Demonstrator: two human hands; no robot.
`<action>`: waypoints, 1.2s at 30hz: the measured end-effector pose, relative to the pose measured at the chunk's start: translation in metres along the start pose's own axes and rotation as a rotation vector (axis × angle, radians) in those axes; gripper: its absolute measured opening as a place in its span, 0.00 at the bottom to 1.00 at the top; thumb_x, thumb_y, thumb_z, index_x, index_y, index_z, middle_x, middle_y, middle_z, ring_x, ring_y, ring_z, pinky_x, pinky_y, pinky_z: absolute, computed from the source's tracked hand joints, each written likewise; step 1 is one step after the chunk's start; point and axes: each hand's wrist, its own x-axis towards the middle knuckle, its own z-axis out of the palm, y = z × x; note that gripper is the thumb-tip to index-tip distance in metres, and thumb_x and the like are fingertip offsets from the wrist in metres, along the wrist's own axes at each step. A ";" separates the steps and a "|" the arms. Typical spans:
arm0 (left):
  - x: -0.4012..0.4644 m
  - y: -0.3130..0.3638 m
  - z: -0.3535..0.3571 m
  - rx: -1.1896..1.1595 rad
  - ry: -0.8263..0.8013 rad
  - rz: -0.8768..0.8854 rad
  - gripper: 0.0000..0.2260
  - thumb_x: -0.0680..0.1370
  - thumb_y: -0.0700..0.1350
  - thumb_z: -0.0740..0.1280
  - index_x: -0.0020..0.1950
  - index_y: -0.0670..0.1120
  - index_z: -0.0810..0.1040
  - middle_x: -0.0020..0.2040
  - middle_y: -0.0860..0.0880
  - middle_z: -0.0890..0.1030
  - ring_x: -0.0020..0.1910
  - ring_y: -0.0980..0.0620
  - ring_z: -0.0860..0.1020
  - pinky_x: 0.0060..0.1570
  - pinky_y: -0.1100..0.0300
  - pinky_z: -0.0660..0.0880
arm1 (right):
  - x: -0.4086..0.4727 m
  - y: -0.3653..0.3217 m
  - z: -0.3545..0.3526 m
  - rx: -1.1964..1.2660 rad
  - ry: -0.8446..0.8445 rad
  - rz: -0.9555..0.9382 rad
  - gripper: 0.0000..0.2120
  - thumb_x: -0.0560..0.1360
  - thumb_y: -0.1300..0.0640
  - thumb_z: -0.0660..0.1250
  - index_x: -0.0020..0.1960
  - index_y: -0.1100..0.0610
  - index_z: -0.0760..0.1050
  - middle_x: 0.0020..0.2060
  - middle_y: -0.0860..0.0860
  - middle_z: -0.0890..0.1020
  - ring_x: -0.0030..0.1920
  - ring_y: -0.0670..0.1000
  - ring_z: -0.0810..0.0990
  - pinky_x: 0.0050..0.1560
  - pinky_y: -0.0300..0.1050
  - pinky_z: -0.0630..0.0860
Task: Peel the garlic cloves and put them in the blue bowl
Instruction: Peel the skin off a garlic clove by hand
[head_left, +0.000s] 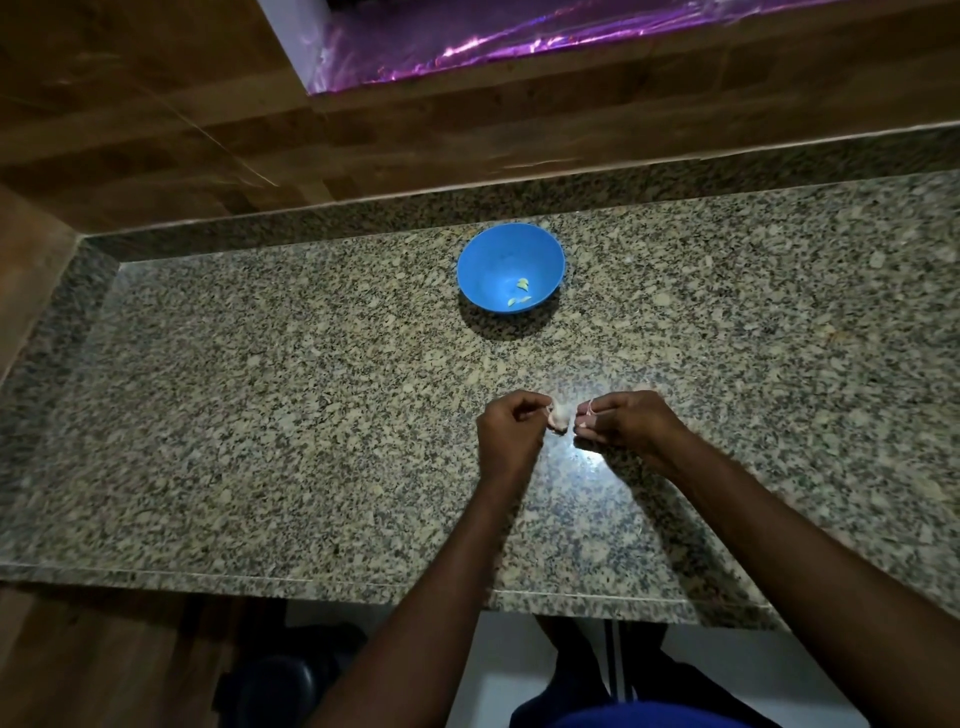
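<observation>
A blue bowl stands on the granite counter toward the back, with a few peeled garlic cloves lying in its bottom. Nearer to me, my left hand pinches a pale garlic piece with skin on it, held just above the counter. My right hand is right beside it, fingers curled, pinching a thin strip of garlic skin. The two hands are a small gap apart with the garlic between them.
The speckled granite counter runs wide to left and right, with a raised lip at the back and a wooden wall behind. Its front edge lies near my body. A purple glossy sheet is up behind.
</observation>
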 end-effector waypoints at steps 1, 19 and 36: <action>0.000 -0.002 0.000 0.027 0.012 0.008 0.07 0.74 0.36 0.71 0.47 0.47 0.86 0.42 0.52 0.86 0.43 0.54 0.84 0.47 0.58 0.82 | 0.000 0.001 0.000 -0.024 0.009 -0.007 0.06 0.71 0.78 0.70 0.47 0.75 0.78 0.44 0.67 0.84 0.40 0.64 0.85 0.47 0.59 0.84; -0.057 -0.029 0.013 0.573 0.198 0.395 0.06 0.78 0.39 0.65 0.53 0.46 0.79 0.48 0.49 0.77 0.48 0.49 0.75 0.42 0.54 0.74 | -0.004 0.006 -0.024 -0.570 0.018 -0.218 0.03 0.71 0.68 0.75 0.39 0.64 0.83 0.29 0.59 0.84 0.33 0.58 0.86 0.42 0.50 0.84; -0.056 -0.048 0.024 0.983 -0.078 0.504 0.25 0.80 0.50 0.65 0.76 0.44 0.67 0.76 0.41 0.68 0.75 0.43 0.65 0.71 0.45 0.65 | -0.009 0.014 -0.025 -0.877 0.153 -0.472 0.04 0.67 0.61 0.77 0.37 0.53 0.85 0.29 0.44 0.82 0.34 0.44 0.82 0.32 0.35 0.72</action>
